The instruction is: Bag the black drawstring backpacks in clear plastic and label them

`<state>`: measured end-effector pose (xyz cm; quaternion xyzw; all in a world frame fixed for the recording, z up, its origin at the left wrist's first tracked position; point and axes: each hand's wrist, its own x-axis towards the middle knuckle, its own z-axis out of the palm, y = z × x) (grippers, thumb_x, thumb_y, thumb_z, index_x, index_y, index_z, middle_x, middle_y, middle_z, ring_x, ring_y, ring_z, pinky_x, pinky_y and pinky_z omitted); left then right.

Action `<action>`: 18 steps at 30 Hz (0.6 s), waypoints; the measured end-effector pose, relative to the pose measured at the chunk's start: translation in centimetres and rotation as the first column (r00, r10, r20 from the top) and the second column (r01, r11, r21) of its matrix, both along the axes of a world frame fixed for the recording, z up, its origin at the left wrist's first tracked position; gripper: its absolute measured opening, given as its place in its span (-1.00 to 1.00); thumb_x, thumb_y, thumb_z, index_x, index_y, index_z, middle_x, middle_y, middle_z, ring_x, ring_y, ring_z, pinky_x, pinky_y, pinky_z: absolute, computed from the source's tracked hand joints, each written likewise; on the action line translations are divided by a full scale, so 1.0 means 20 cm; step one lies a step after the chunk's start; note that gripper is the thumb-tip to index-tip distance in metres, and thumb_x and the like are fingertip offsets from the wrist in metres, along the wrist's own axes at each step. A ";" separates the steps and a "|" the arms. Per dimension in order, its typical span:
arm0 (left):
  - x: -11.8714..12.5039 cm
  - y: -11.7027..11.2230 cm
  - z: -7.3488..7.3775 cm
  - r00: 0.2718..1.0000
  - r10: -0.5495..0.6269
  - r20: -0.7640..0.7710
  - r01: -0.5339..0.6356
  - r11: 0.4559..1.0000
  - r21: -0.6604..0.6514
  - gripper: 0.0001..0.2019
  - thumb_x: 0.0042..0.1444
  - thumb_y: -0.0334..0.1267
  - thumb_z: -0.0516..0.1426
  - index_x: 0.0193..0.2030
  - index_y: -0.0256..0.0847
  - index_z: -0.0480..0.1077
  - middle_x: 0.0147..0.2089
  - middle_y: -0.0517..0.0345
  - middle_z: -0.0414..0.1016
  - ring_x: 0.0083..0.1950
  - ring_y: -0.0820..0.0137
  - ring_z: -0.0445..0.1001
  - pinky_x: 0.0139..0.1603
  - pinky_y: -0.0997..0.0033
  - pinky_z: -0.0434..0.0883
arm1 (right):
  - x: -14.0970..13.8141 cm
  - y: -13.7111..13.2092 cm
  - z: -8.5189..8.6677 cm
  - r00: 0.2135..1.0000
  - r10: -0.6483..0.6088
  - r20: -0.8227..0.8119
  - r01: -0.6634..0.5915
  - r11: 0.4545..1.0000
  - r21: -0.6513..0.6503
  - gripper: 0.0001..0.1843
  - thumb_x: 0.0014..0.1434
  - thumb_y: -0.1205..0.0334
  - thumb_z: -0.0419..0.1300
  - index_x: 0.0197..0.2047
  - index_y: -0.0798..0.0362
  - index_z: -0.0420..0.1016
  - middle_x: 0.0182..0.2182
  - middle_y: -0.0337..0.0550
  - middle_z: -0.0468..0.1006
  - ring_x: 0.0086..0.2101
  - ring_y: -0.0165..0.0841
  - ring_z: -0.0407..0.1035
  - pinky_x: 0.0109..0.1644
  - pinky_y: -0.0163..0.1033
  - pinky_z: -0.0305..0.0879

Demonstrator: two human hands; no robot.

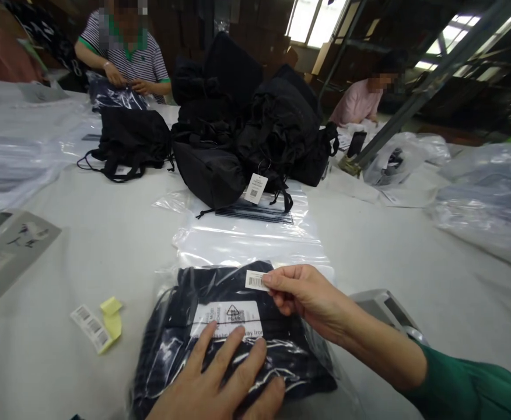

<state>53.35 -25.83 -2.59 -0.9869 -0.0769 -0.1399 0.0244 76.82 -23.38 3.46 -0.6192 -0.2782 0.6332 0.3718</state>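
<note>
In front of me lies a dark folded bag in a clear plastic bag (290, 344), with a white printed label (247, 312) showing through the film. My left hand (220, 379) rests on it, fingers spread over the plastic below that label. Between thumb and forefinger my right hand (303, 291) pinches a small white barcode sticker (255, 280) over the upper part of the package. Left of the package, a strip of barcode stickers (91, 326) lies on the table beside a curled piece of yellow paper (112, 321).
Behind the package are stacked clear plastic bags (247, 245) and a heap of black drawstring bags (255, 122), one with a white hang tag (255, 188). Grey devices stand left (14, 251) and right (382, 309). Two people (128, 52) (360, 99) work across the table.
</note>
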 end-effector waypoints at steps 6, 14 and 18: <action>0.04 -0.03 0.00 0.999 0.017 0.047 -0.016 0.999 -0.030 -0.49 0.30 -0.19 0.07 0.37 -0.01 0.13 0.30 -0.07 0.34 0.18 -0.07 0.43 0.09 -0.11 0.44 | -0.11 0.02 0.00 0.995 -0.043 -0.090 0.033 0.994 -0.106 -0.70 -0.05 0.22 0.39 -0.61 0.13 0.37 -0.74 -0.36 0.27 -0.69 -0.61 0.06 -0.68 -0.49 -0.09; 0.06 -0.06 -0.05 0.996 0.013 0.090 -0.012 1.000 -0.005 -0.53 0.30 -0.23 0.04 0.34 -0.05 0.18 0.23 -0.10 0.43 0.09 -0.07 0.50 -0.04 -0.08 0.51 | -0.20 0.14 -0.08 0.994 0.040 0.104 -0.015 0.973 -0.228 -0.68 0.07 0.39 0.27 -0.67 0.16 0.36 -0.74 -0.29 0.32 -0.75 -0.61 0.09 -0.76 -0.50 -0.11; 0.04 -0.05 -0.02 0.998 -0.018 0.067 0.024 0.995 -0.092 -0.49 0.29 -0.18 0.06 0.37 -0.03 0.13 0.25 -0.13 0.40 0.13 -0.04 0.48 0.04 -0.07 0.48 | -0.21 0.15 -0.12 0.963 0.137 0.232 -0.071 0.960 -0.272 -0.65 0.06 0.37 0.25 -0.71 0.12 0.34 -0.81 -0.33 0.26 -0.79 -0.61 0.03 -0.78 -0.49 -0.11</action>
